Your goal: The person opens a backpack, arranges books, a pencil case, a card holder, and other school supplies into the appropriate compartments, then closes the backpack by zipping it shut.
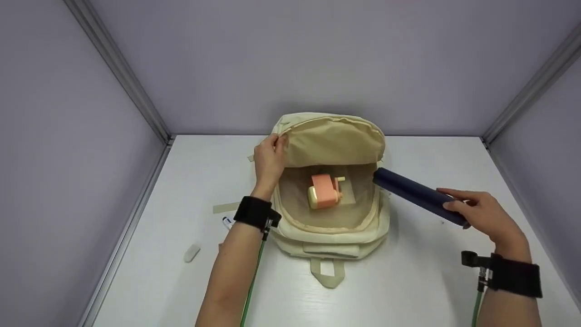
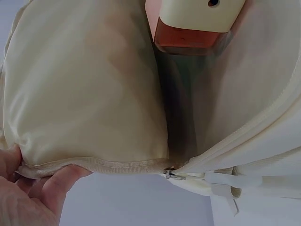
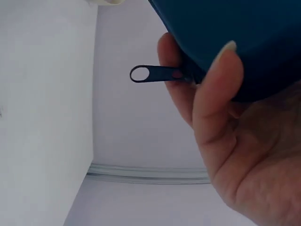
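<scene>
Two things held: our left grip pinches the backpack flap, seemingly soft; our right grip pinches the blue case by one end, beside the backpack, likely light, firm, steadier mid-length.

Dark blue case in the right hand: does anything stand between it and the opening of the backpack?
Nothing visible blocks the case; the left hand holds the flap open. Inside, an orange sharpener takes some room.
</scene>
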The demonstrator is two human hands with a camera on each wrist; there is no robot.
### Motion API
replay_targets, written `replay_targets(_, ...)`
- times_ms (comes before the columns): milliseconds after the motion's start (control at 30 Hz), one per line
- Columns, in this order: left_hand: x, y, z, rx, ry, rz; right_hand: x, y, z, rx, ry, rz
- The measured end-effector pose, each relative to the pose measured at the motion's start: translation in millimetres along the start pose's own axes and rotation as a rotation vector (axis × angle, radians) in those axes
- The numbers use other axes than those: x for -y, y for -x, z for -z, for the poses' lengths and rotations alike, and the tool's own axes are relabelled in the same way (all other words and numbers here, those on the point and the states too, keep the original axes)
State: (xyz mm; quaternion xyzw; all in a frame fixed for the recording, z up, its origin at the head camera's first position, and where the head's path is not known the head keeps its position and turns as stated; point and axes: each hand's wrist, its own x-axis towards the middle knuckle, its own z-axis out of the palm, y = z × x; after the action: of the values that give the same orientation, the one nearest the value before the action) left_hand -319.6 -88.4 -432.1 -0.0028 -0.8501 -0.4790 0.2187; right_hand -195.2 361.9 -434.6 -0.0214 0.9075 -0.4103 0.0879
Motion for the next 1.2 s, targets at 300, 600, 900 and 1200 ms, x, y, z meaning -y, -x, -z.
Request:
replay_targets(300,-2.8,4.9,-1.0,-0.050,0.034,-0.084,34.6,-10.2,-40.5,-0.105,0.316,0.187)
replay_targets(600,-2.2,9.4,-2.6,-0.055,0.055,-0.099,45.7,-31.0,-101.1,-0.362,0.487,0.321)
replay_targets(900,-1.5,9.7,-2.9,-0.058,0.062,-0.102,56.2,-54.1,-142.8,-0.360,0.424,0.217)
replay_targets(1200,0.6,10.2,-0.3,-0.048,0.050,-0.115,60.1,-77.5,-149.6,-0.199,0.275,0.171)
